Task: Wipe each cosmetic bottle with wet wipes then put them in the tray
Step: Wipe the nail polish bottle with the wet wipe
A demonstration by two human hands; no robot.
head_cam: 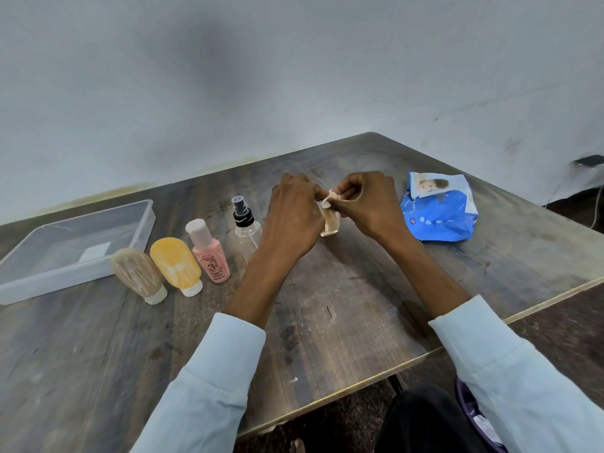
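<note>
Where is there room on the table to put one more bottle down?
Bare table lies near the front edge, between the two sleeves. More lies behind the hands, towards the wall. The tray holds no bottles yet. It is crowded along the row: brown tube, yellow tube, pink bottle, spray bottle. The wipes pack fills the right.

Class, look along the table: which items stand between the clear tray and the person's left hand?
In the head view, four bottles stand in a row between the tray and the left hand: a beige tube, a yellow tube, a pink bottle and a clear spray bottle.
</note>
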